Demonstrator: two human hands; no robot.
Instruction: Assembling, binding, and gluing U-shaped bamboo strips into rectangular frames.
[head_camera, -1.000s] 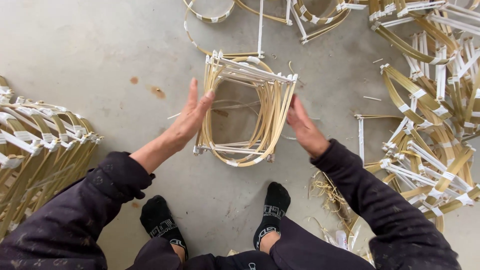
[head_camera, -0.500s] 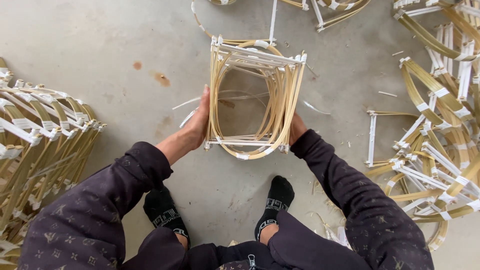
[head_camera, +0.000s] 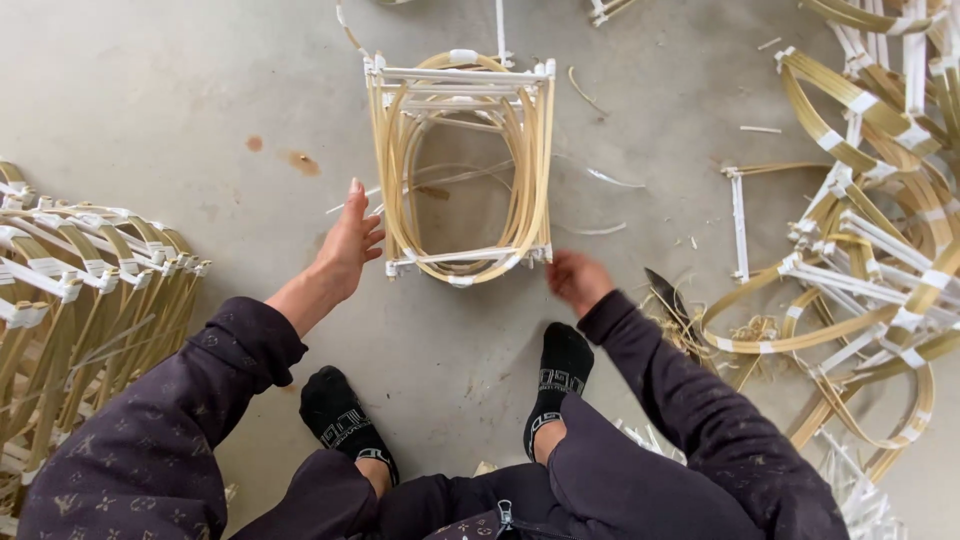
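While the bamboo-strip frame (head_camera: 462, 168) is standing free on the grey concrete floor (head_camera: 150, 90), both hands are hovering just off it, neither one gripping.

Item, main: frame of curved pale bamboo strips, looped and bound at the corners with white ties; it is sitting straight ahead of the person's feet, square in outline, hollow through the middle. Judged by its closed shape and bound corners, it is looking largely assembled; whether any binding is lacking cannot be told from this view.

Item, left hand (head_camera: 350, 245): open, fingers extended, lying just beside the frame's near left corner, not touching as far as can be seen.

Item, right hand (head_camera: 578, 280): blurred, loosely curled, empty as far as can be told, hanging just below the near right corner.

Item, surroundings: a stack of similar finished frames (head_camera: 70, 290) is leaning at the left; a tangled heap of loose bamboo loops with white ties (head_camera: 870, 230) is spreading over the right; a single white-tipped rod (head_camera: 738, 222) is lying between heap and frame; slivers and shavings (head_camera: 600, 180) are littering the floor. Two feet in black socks (head_camera: 560, 375) are resting near the frame.

Obstruction: nothing is crowding the frame itself; the heap at right is lying near the right arm.
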